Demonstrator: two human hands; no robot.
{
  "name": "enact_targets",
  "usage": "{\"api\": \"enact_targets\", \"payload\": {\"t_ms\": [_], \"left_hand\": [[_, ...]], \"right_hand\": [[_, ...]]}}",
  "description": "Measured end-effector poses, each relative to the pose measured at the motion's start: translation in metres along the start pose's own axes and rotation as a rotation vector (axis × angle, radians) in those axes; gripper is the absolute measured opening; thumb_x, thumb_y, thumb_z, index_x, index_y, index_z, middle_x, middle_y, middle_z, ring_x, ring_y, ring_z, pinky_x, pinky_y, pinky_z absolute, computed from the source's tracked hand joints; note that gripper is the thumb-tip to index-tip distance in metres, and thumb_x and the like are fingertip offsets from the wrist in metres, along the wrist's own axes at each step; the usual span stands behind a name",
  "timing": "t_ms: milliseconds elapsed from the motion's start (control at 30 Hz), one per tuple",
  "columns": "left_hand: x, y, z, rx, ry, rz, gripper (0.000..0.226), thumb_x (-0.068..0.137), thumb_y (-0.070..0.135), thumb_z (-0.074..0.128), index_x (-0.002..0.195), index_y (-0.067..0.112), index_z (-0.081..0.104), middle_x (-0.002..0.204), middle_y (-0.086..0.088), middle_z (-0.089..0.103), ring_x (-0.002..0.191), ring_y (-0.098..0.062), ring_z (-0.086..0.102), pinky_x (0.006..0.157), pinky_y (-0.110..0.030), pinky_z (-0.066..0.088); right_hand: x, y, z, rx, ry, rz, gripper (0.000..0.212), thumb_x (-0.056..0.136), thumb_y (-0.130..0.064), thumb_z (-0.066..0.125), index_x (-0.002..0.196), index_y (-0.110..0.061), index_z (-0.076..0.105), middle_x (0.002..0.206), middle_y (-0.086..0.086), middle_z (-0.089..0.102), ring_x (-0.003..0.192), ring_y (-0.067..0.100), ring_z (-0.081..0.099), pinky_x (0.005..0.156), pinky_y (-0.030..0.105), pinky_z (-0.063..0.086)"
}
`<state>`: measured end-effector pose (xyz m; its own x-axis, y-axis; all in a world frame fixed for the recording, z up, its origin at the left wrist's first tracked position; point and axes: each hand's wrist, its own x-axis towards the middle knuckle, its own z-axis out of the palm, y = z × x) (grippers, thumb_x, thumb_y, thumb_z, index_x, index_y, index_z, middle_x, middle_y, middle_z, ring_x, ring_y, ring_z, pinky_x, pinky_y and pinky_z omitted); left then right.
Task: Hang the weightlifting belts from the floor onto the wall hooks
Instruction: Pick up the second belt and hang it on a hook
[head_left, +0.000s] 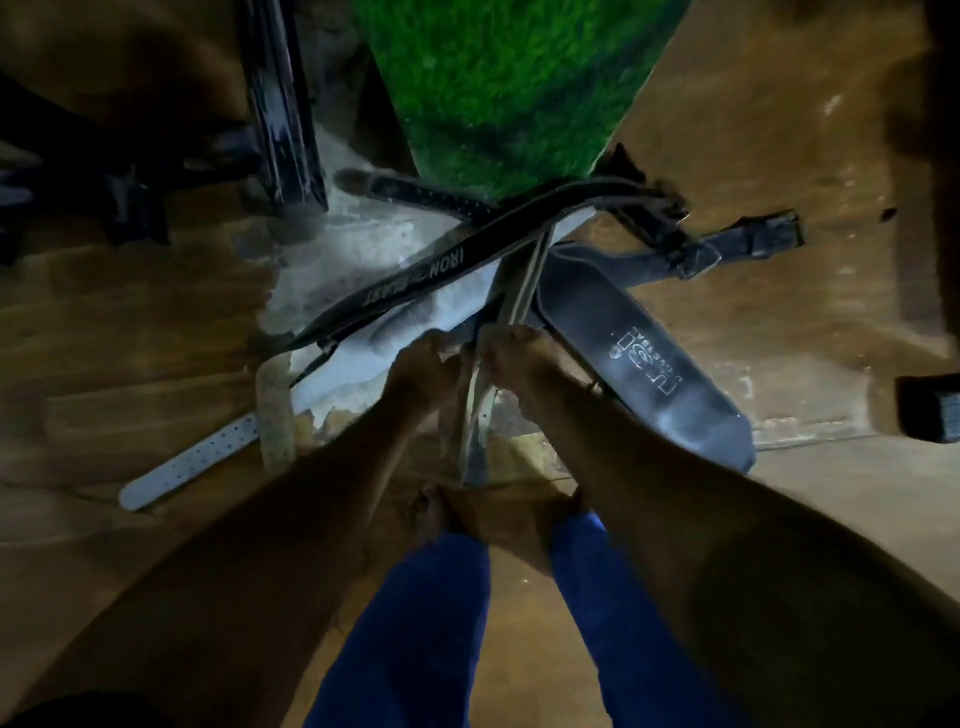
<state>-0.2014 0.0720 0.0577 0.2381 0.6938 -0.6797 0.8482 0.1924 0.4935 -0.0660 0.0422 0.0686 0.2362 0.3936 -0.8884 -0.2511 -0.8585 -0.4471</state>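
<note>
Several weightlifting belts lie in a tangled pile on the floor. A black belt lettered IRON (415, 275) runs diagonally across the pile. A wide dark belt with white lettering (644, 364) lies to the right. A white perforated belt (192, 460) stretches out at lower left. A tan belt (524, 280) stands on edge through the middle of the pile. My left hand (423, 371) and my right hand (511, 364) both grip this tan belt, side by side, just above the floor. No wall hooks are in view.
A green turf strip (498, 88) runs away beyond the pile. A dark metal post (283, 109) and frame parts stand at upper left. The floor (130, 322) is brown wood. My bare feet (493, 519) stand just behind the belts. A dark object (930, 415) sits at the right edge.
</note>
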Motion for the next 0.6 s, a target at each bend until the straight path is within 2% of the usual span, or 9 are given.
{"api": "enact_targets", "payload": {"t_ms": [67, 133, 167, 233, 300, 367, 467, 567, 600], "left_hand": [[0.053, -0.039, 0.024, 0.024, 0.023, 0.012, 0.084, 0.081, 0.064, 0.034, 0.125, -0.001, 0.063, 0.13, -0.022, 0.065, 0.124, -0.037, 0.059, 0.102, -0.039, 0.046], [0.109, -0.076, 0.05, 0.01, 0.042, 0.033, 0.088, 0.085, 0.073, 0.032, 0.126, 0.002, 0.065, 0.128, -0.022, 0.067, 0.122, -0.038, 0.06, 0.102, -0.039, 0.048], [0.127, -0.085, 0.057, 0.03, 0.059, 0.033, 0.083, 0.087, 0.068, 0.035, 0.13, 0.003, 0.063, 0.13, -0.022, 0.065, 0.124, -0.038, 0.059, 0.101, -0.035, 0.047], [0.153, -0.093, 0.067, 0.076, 0.09, 0.037, 0.071, 0.093, 0.057, 0.047, 0.137, 0.002, 0.057, 0.136, -0.021, 0.062, 0.127, -0.036, 0.059, 0.099, -0.037, 0.045], [0.175, -0.103, 0.078, 0.224, 0.13, 0.048, 0.067, 0.095, 0.055, 0.054, 0.142, 0.006, 0.05, 0.138, -0.021, 0.059, 0.124, -0.038, 0.059, 0.097, -0.041, 0.047], [0.197, -0.116, 0.089, 0.467, 0.183, 0.01, 0.072, 0.096, 0.053, 0.049, 0.153, 0.011, 0.035, 0.144, -0.025, 0.052, 0.124, -0.044, 0.058, 0.098, -0.049, 0.049], [0.214, -0.125, 0.103, 0.626, 0.294, -0.018, 0.074, 0.097, 0.048, 0.045, 0.158, 0.014, 0.022, 0.154, -0.028, 0.039, 0.12, -0.05, 0.056, 0.094, -0.054, 0.051], [0.216, -0.119, 0.105, 0.749, 0.296, -0.005, 0.063, 0.1, 0.034, 0.034, 0.156, 0.007, 0.024, 0.148, -0.033, 0.043, 0.122, -0.053, 0.054, 0.089, -0.055, 0.053], [0.216, -0.118, 0.103, 0.778, 0.277, -0.008, 0.06, 0.1, 0.032, 0.037, 0.153, 0.005, 0.028, 0.143, -0.032, 0.049, 0.118, -0.052, 0.058, 0.086, -0.053, 0.055]], "right_hand": [[0.05, 0.021, 0.02, 0.003, 0.02, -0.1, 0.013, 0.095, -0.026, 0.058, 0.097, -0.017, 0.067, 0.091, 0.01, 0.066, 0.082, 0.025, 0.065, 0.071, 0.04, 0.054], [0.103, 0.042, 0.039, 0.081, 0.014, -0.116, 0.007, 0.097, -0.018, 0.057, 0.096, -0.02, 0.063, 0.089, 0.008, 0.063, 0.08, 0.023, 0.063, 0.072, 0.04, 0.054], [0.126, 0.048, 0.046, 0.113, 0.018, -0.107, 0.012, 0.099, -0.01, 0.053, 0.096, -0.019, 0.06, 0.087, 0.006, 0.06, 0.078, 0.022, 0.06, 0.072, 0.037, 0.052], [0.17, 0.061, 0.06, 0.133, 0.025, -0.107, 0.014, 0.101, -0.003, 0.049, 0.106, -0.013, 0.057, 0.093, 0.008, 0.06, 0.085, 0.026, 0.061, 0.075, 0.036, 0.052], [0.203, 0.073, 0.069, 0.105, 0.069, -0.102, 0.025, 0.102, -0.003, 0.049, 0.126, -0.005, 0.055, 0.111, 0.02, 0.063, 0.107, 0.039, 0.063, 0.092, 0.046, 0.054], [0.224, 0.077, 0.073, 0.08, 0.083, -0.093, 0.033, 0.104, -0.004, 0.046, 0.135, 0.004, 0.051, 0.13, 0.027, 0.06, 0.122, 0.042, 0.058, 0.102, 0.042, 0.048], [0.248, 0.082, 0.082, 0.006, 0.088, -0.098, 0.036, 0.104, -0.012, 0.044, 0.137, 0.002, 0.05, 0.136, 0.024, 0.058, 0.126, 0.038, 0.057, 0.095, 0.036, 0.048], [0.249, 0.084, 0.095, 0.049, 0.161, -0.115, 0.033, 0.104, -0.016, 0.047, 0.134, -0.006, 0.052, 0.131, 0.02, 0.061, 0.121, 0.038, 0.06, 0.101, 0.043, 0.051], [0.245, 0.084, 0.098, 0.086, 0.2, -0.125, 0.031, 0.103, -0.018, 0.049, 0.133, -0.01, 0.053, 0.129, 0.018, 0.063, 0.119, 0.037, 0.061, 0.102, 0.048, 0.051]]}}
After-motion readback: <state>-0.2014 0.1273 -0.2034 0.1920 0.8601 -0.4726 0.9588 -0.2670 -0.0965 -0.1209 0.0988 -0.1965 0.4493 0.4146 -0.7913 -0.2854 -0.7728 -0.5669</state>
